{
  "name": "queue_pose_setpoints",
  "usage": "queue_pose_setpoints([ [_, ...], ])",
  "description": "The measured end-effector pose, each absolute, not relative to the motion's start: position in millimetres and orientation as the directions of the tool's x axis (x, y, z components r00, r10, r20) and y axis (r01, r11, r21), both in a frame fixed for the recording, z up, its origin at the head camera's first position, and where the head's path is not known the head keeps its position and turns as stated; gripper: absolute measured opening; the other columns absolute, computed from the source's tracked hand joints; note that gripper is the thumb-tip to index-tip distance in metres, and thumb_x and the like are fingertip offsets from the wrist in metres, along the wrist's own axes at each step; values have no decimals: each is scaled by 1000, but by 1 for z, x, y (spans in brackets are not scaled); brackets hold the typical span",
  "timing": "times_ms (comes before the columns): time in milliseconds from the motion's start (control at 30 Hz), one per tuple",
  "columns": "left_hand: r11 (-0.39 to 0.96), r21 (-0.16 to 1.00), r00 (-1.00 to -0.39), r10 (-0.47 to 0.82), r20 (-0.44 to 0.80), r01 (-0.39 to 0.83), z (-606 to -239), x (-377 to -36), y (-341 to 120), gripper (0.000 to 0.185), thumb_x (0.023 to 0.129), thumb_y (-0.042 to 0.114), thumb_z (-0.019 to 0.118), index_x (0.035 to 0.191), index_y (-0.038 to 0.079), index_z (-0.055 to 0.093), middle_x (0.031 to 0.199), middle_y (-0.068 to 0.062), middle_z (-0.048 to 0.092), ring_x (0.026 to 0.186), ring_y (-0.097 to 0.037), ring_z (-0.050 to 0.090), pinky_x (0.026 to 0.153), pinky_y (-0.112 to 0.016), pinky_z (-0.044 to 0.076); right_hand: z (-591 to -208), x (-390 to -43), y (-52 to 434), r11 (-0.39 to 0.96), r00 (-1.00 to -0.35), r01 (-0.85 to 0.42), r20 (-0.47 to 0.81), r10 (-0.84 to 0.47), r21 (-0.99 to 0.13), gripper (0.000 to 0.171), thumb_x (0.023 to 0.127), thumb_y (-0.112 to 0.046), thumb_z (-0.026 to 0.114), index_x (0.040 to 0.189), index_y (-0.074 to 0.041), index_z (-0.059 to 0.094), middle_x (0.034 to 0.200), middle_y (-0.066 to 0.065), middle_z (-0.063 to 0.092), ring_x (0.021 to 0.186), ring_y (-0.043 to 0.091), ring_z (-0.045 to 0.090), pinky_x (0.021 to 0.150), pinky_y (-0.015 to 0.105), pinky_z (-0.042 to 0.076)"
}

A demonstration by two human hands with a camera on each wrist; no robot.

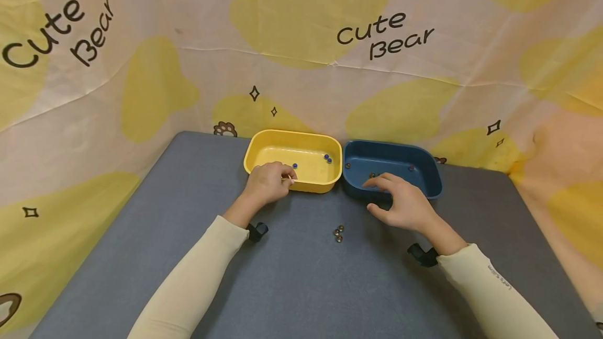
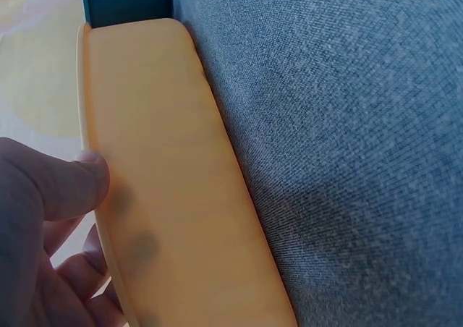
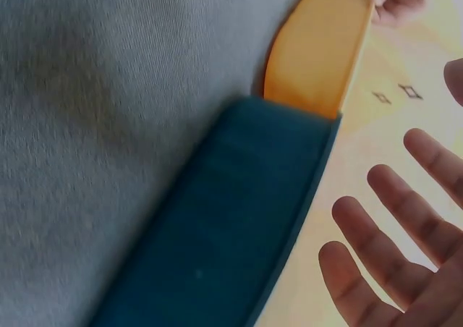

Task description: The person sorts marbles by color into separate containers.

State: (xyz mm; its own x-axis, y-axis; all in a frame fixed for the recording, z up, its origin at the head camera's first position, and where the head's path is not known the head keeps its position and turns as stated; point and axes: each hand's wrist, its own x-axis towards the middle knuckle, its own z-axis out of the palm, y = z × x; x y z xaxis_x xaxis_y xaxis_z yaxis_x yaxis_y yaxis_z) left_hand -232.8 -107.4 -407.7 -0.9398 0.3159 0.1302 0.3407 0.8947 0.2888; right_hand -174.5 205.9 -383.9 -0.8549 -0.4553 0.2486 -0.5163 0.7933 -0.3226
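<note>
A yellow bin (image 1: 330,177) and a dark blue bin (image 1: 435,184) stand side by side at the far edge of the grey table. My left hand (image 1: 284,176) hovers at the yellow bin's front rim with its fingers curled together; whether they hold anything is hidden. In the left wrist view the thumb (image 2: 81,181) touches the rim of the yellow bin (image 2: 173,197). A blue bead (image 1: 294,166) lies just past the fingertips, two more (image 1: 327,159) further right. My right hand (image 1: 382,190) is spread over the blue bin's front rim, its fingers (image 3: 394,229) straight and empty beside the blue bin (image 3: 231,226).
A small cluster of metal nuts (image 1: 338,233) lies on the table (image 1: 141,234) between my forearms. Dark nuts (image 1: 348,165) sit inside the blue bin. A printed cloth backdrop (image 1: 301,41) rises behind and beside the table.
</note>
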Motion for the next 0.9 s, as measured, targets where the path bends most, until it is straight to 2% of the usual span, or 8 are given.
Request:
queue_pose_setpoints([
  [233,895,291,-941,314,129,339,-409,-233,-107,6,80,30,57,79,33,63,79,12,58,68,-7,53,61,-29,39,-395,-170,195,785,-842,-539,219,-493,-305,34,72,-39,62,105,-38,53,101,-14,53,85,7,50,65,28,43],
  [567,890,301,-939,318,133,344,-409,-233,-108,6,80,29,58,79,32,63,78,11,57,68,-9,53,61,-29,39,-411,-165,178,740,-792,-609,174,-585,-287,29,72,-35,62,101,-29,61,95,-9,57,79,9,54,61,26,44],
  [900,888,300,-937,320,136,347,-408,-233,-108,6,80,30,57,80,32,63,79,11,58,70,-8,53,62,-29,40,-427,-166,165,718,-757,-651,142,-638,-245,22,71,-31,62,94,-29,62,86,-12,56,77,4,48,64,25,43],
])
